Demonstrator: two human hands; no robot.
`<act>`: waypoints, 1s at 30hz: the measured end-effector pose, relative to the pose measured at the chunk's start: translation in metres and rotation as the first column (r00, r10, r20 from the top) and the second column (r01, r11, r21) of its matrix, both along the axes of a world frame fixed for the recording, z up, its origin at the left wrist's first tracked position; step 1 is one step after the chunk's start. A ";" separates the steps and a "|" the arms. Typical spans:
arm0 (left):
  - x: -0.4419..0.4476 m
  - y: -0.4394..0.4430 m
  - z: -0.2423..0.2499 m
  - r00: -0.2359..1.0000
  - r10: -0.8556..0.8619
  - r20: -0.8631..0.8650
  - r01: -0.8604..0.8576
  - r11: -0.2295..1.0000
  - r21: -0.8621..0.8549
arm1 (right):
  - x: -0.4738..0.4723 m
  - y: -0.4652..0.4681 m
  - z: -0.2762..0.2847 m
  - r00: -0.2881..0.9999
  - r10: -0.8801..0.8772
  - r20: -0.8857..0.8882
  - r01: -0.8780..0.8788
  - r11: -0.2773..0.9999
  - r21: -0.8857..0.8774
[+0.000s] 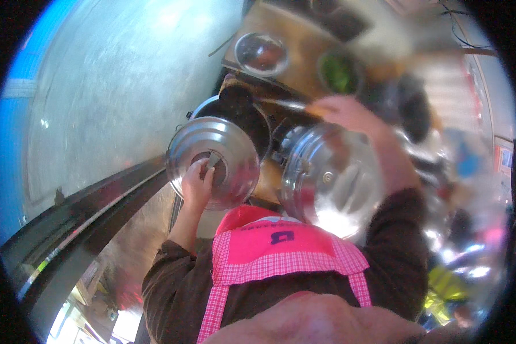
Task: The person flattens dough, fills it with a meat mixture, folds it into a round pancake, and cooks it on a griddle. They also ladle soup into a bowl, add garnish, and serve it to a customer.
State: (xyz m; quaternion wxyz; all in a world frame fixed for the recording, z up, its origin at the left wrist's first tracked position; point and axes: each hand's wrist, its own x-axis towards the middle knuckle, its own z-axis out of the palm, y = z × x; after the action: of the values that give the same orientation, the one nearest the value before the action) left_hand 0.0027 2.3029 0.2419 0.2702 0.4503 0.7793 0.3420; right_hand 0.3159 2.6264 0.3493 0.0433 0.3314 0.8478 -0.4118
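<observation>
My left hand (198, 182) grips the handle of a round metal pot lid (236, 172), which is held partly over the near side of a dark-looking pot (258, 124). Beyond the lid, the pot's dark inside shows; its contents cannot be made out. My right hand (337, 109), blurred, is closed on the orange-brown handle of a long metal utensil (286, 103) that reaches left toward the pot; its far end is unclear. Beneath my right forearm stands a large shiny metal pot or steamer (327, 176) with a domed top.
A bowl with reddish contents (261, 55) and a bowl of green leaves (339, 73) stand on a wooden surface (299, 56) beyond the pots. A hazy window pane (112, 94) and its dark frame (124, 189) run along the left. Blurred metalware (430, 155) lies at the right.
</observation>
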 end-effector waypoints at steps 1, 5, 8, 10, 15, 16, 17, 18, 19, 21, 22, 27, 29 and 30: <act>0.000 0.010 -0.004 1.000 -0.001 0.003 0.001 1.000 0.006 | -0.015 -0.003 -0.004 0.994 0.109 0.015 -0.109 0.993 0.050; 0.004 0.041 -0.021 0.999 -0.048 -0.020 0.048 0.999 -0.003 | -0.081 -0.028 -0.013 0.839 0.282 0.465 -0.383 0.914 0.137; 0.005 0.056 -0.029 0.994 -0.096 -0.051 0.094 0.995 -0.040 | -0.088 -0.031 -0.043 0.836 0.299 0.459 -0.385 0.917 0.104; 0.006 0.061 -0.033 0.993 -0.109 -0.046 0.104 0.989 -0.103 | -0.089 -0.029 -0.065 0.841 0.293 0.454 -0.371 0.924 0.092; 0.008 0.066 -0.037 0.989 -0.138 -0.055 0.126 0.974 -0.190 | -0.084 -0.008 -0.062 0.868 0.263 0.421 -0.275 0.961 -0.034; 0.008 0.065 -0.036 0.989 -0.139 -0.045 0.125 0.967 -0.223 | -0.076 0.012 -0.069 0.913 0.234 0.333 -0.214 0.972 -0.095; 0.008 0.064 -0.037 0.987 -0.148 -0.054 0.133 0.966 -0.223 | -0.061 0.026 -0.073 0.970 0.050 0.236 -0.058 0.998 0.027; 0.008 0.063 -0.040 0.986 -0.156 -0.064 0.139 0.965 -0.223 | -0.051 0.044 -0.074 0.978 -0.111 0.177 0.096 0.991 0.090; 0.008 0.061 -0.043 0.985 -0.156 -0.075 0.136 0.965 -0.223 | -0.042 0.063 -0.080 0.952 -0.267 0.146 0.233 0.949 0.214; 0.007 0.061 -0.043 0.981 -0.181 -0.076 0.162 0.965 -0.206 | -0.023 0.102 -0.092 0.801 -0.511 0.313 0.343 0.819 0.459; 0.006 0.061 -0.041 0.979 -0.188 -0.083 0.169 0.965 -0.202 | -0.021 0.110 -0.092 0.775 -0.555 0.302 0.310 0.750 0.584; 0.000 0.062 -0.037 0.973 -0.225 -0.059 0.209 0.957 -0.199 | -0.004 0.129 -0.115 0.707 -0.573 0.415 0.177 0.711 0.680; -0.001 0.061 -0.034 0.972 -0.231 -0.050 0.216 0.954 -0.208 | 0.000 0.135 -0.119 0.693 -0.528 0.491 0.134 0.764 0.631; -0.001 0.062 -0.034 0.972 -0.227 -0.057 0.211 0.955 -0.209 | 0.000 0.138 -0.117 0.700 -0.513 0.497 0.118 0.769 0.628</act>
State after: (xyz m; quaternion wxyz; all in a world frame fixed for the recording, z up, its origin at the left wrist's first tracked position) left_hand 0.0020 2.3649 0.2077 0.3190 0.5175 0.7655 0.2108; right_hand 0.3161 2.7639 0.2320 0.1590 0.5964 0.7867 -0.0108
